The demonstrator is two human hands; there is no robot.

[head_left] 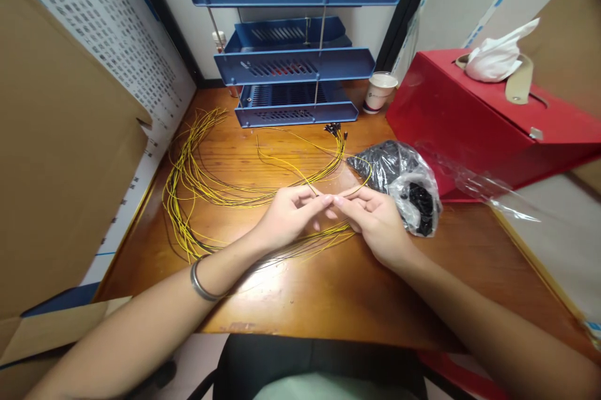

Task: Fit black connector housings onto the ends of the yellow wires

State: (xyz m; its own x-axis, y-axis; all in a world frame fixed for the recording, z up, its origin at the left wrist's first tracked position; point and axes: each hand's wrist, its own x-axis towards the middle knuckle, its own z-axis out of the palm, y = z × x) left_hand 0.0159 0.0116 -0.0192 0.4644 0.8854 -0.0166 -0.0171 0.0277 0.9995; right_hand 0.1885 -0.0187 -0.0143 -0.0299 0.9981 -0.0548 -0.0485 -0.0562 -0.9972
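Two bare hands: left hand (286,215), right hand (375,221). One silver metal bangle (201,284). One blue plastic four-tier tray rack (293,68). One white paper cup (379,92). One red cardboard box (488,118). One clear plastic bag of black parts (404,181). Thin yellow wires (197,181): too many to count.

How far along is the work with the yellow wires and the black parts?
Done: several wires near the blue tray rack already carry dark ends. In hand: the left hand and right hand pinch one yellow wire together. Left: a big bundle of loose wires and a bag of black parts.
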